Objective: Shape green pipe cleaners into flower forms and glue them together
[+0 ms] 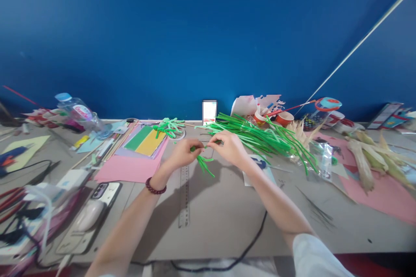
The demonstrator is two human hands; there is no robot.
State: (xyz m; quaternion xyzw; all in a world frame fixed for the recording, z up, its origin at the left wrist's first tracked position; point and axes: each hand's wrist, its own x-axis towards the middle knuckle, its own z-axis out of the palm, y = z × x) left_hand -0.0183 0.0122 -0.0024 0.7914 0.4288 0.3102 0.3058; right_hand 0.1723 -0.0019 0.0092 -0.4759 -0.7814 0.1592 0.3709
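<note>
My left hand (pixel 186 154) is closed, pinching a small bunch of green pipe cleaners (pixel 204 165) whose loose ends fan out below the fingertips. Close beside it, my right hand (pixel 231 149) is closed too, its thumb and forefinger pinched at a thin bit of the same green pipe cleaner work. The fingers hide the exact join. Under the left hand a clear ruler (pixel 184 199) lies on the grey table (pixel 224 220). Beyond the right hand spreads a large pile of green pipe cleaners (pixel 260 136). A finished-looking green pipe cleaner shape (pixel 169 128) rests behind the left hand.
At left are pink paper (pixel 126 169), a pack of coloured sheets (pixel 146 140), a plastic bottle (pixel 79 112), and a mouse (pixel 91 215) on a phone (pixel 108 192). A lit phone screen (pixel 209 111) stands at the wall. Corn husks (pixel 373 160) lie right. A black cable (pixel 250 246) crosses the front edge.
</note>
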